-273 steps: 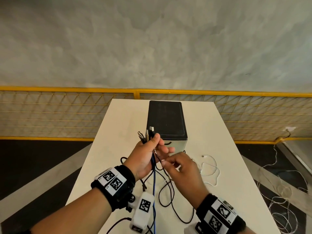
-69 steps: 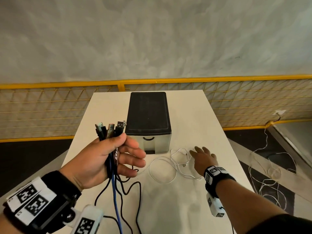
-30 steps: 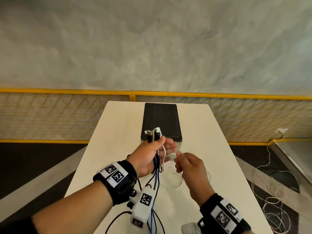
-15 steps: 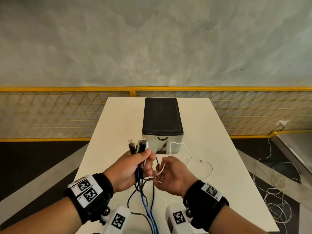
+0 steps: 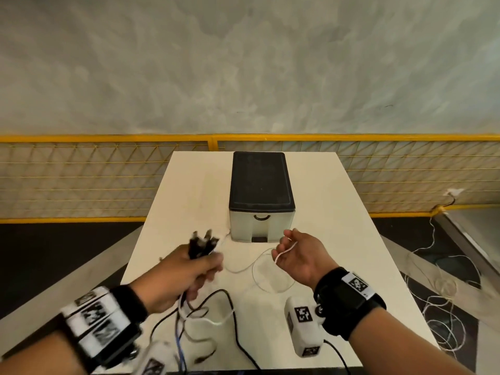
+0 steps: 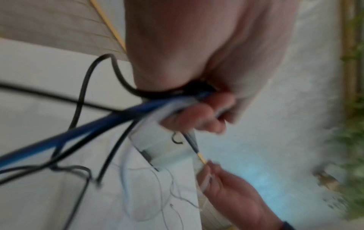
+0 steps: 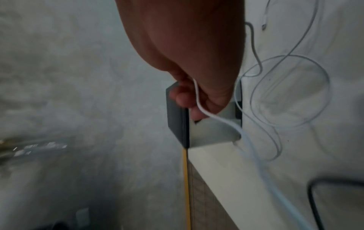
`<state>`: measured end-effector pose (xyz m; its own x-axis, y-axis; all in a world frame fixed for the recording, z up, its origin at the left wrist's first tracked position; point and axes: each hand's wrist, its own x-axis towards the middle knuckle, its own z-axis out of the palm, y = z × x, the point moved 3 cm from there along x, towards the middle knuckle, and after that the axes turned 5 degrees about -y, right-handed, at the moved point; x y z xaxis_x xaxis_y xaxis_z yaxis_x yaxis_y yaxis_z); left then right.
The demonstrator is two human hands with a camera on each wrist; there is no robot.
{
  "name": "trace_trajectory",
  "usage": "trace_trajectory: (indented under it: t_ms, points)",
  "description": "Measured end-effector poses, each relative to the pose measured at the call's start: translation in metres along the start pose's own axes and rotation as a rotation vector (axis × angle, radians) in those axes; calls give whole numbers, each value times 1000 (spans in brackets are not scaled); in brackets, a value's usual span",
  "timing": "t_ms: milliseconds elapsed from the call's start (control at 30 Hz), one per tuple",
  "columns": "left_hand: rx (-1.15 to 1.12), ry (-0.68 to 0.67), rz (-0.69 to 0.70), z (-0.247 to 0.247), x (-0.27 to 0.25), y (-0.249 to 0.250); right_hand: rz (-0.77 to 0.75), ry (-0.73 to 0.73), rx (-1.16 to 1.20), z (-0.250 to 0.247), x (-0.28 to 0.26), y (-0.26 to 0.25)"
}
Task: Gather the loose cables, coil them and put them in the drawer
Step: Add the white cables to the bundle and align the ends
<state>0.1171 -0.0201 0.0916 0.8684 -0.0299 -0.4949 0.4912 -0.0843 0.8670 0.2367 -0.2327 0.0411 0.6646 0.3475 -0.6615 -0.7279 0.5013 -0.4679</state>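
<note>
White cable: thin white charging cable (image 5: pixel 244 267) runs from the left fist across to the right hand, with a loose ring of it lying on the pale surface (image 5: pixel 324 212) just under and in front of the right hand.
Left hand: left hand (image 5: pixel 178 274) is fisted tight around a bunch of black and blue cables (image 5: pixel 200 246), plug ends sticking up above the knuckles, long tails dangling down toward me. Blurry in the head view, so I can't count them.
Right hand: right hand (image 5: pixel 300 255) is palm up, fingers loosely curled, white cable running between them in a light pinch (wrist view shows it over the fingertips).
Drawer: small grey plastic drawer box with a black top (image 5: pixel 261 196) sits just beyond both hands, closed as far as I can tell.
Risk 1: that pinch looks weak imo, any tug and the white cable slips out and flops back onto the surface.
Risk 2: black tails below the left hand are looped over each other and hang near the near edge. Coiling them all together could knot them or snag a plug.
Risk 3: both hands are full, so nothing is free for the drawer handle.
Risk 4: more white cord on the floor (image 5: pixel 443 307) to the right of the right hand. Can't tell if it's part of the job.
</note>
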Motion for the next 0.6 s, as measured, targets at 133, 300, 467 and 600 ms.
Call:
trace_trajectory:
  t_ms: [133,300,467,600]
  points:
    - [76,100,219,49,41,23,-22,-196,-196,29,-15,20]
    - [71,149,306,65,62,18,20,-299,-253,32,-21,28]
    - [185,47,292,68,58,16,100,-279,-264,26,-20,27]
    - [241,-106,182,64,45,15,104,-165,-224,21,-11,15]
